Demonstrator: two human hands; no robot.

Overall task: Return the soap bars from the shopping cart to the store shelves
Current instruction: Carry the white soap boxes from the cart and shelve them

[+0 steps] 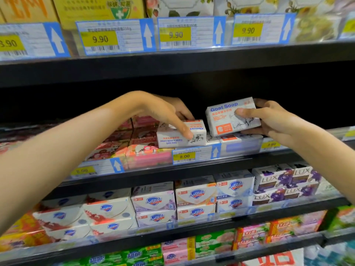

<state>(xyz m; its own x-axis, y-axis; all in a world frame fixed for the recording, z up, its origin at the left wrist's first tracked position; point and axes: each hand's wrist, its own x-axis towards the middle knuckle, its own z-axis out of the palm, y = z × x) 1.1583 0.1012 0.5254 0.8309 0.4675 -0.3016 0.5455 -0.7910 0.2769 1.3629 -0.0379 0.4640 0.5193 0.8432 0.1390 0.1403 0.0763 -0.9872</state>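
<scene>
Shelving | left hand (165,110) fingers (185,130) gripping shelved box (172,140) | right hand (272,120) fingers (249,112) gripping second box (224,121) | next: probably lowering it beside left fingers

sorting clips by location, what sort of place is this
Likely a supermarket soap aisle: tiered shelves, price tags on their edges, rows of Safeguard boxes, a Goat Soap box in the right hand, another in the left hand.

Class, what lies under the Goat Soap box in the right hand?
Under the Goat Soap box, another white box lies on the shelf; the right hand partly covers it.
</scene>
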